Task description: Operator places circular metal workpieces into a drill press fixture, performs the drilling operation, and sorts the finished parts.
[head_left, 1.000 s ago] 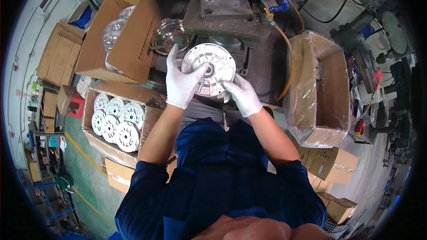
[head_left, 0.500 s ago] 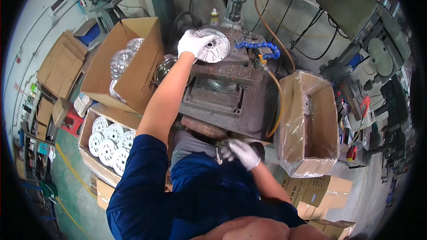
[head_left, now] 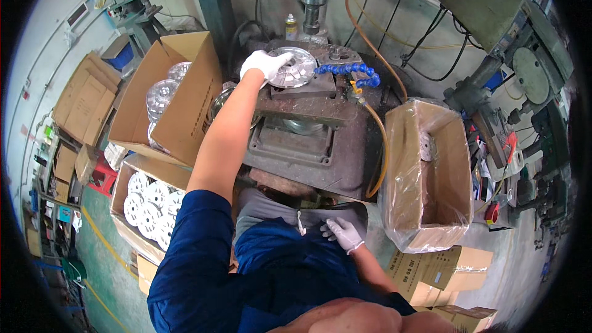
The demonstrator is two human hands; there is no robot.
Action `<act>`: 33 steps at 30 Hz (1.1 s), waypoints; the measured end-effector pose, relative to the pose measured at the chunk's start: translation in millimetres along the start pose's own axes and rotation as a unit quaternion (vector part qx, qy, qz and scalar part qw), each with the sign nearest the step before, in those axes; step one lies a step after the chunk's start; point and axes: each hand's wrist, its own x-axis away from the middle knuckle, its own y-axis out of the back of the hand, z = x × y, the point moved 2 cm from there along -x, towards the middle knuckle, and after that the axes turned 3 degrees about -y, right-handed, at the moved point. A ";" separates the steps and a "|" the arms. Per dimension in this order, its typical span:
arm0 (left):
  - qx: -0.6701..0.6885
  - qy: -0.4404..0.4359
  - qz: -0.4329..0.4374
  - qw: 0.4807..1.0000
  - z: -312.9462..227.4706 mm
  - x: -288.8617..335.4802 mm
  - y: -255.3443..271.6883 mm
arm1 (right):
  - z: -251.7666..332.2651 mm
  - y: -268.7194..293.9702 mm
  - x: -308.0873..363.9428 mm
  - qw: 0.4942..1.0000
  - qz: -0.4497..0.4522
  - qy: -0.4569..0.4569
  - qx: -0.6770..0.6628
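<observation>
In its white glove, my left hand (head_left: 263,65) grips the left edge of a round silver metal disc (head_left: 297,69) with a ribbed face. The disc sits over the block on the machine's iron table (head_left: 364,166), below the spindle; whether it lies fully on the block I cannot tell. A segmented blue coolant hose (head_left: 348,70) ends close to the disc's right edge. My right hand (head_left: 343,234), also gloved, rests on my lap with its fingers stretched out and nothing in them.
A carton (head_left: 200,80) of shiny round parts stands left, above a box (head_left: 142,250) of white-looking discs. At right is a plastic-lined carton (head_left: 401,197) with a disc inside. A yellow hose (head_left: 383,148) curves along the table's right side; a spray can (head_left: 290,27) stands behind.
The disc in my left hand has tipped and shifted slightly on the block. My right hand has settled onto my lap, its fingers now stretched. The whole view has shifted a little.
</observation>
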 end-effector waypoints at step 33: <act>0.017 -0.015 -0.038 0.999 3.3 4.8 -0.7 | -49.3 0.8 -30.5 0.966 -0.033 0.107 0.235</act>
